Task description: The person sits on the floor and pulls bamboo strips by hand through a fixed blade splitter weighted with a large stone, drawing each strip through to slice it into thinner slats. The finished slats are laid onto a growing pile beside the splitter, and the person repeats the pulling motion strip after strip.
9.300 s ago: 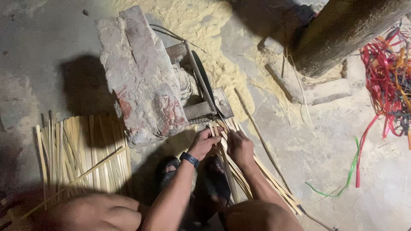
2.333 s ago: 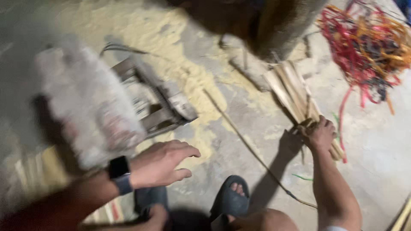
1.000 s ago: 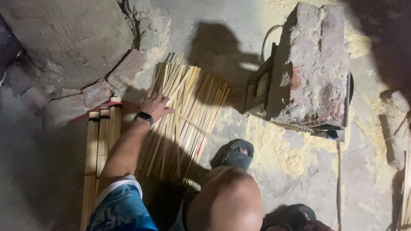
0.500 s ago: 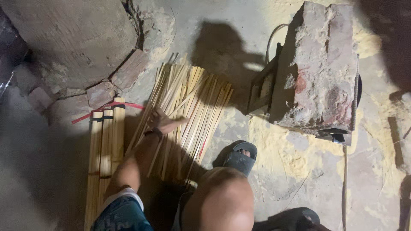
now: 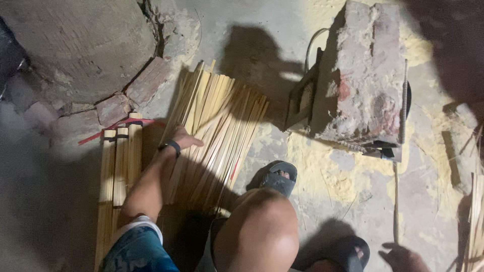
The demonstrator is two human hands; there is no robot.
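Fan of thin pale bamboo splints (image 5: 222, 131), loose, spread flat on the grey concrete floor (image 5: 262, 30), tips splayed toward the top of the view and butts drawn together near the person's bent knee (image 5: 259, 231). Left hand (image 5: 182, 142), black watch at the wrist, lies on the left edge of this fan, fingers stretched forward and lightly spread, palm down on the splints; whether any single splint is pinched cannot be told. Judged state of work: the fan holds many splints already laid out and roughly aligned, though several cross at angles, so the sorting or evening-up appears part done. Just left of the fan, touching it: stack of wider flat bamboo slats (image 5: 118, 171), laid parallel, with a red strip (image 5: 113, 129) across its upper end. Above both: curved stone-and-brick base (image 5: 101, 65), cracked. Right of the fan, apart from it: rough reddish brick block (image 5: 365, 75) resting on a small metal-framed tool (image 5: 302, 100), yellow sawdust (image 5: 327, 166) strewn beneath. Dark sandal (image 5: 277, 176) on the foot just below the fan. Right hand (image 5: 403, 257) low at the frame's right corner, only partly visible, well apart from the fan; its grip cannot be told. More splints (image 5: 474, 221) at the right edge.
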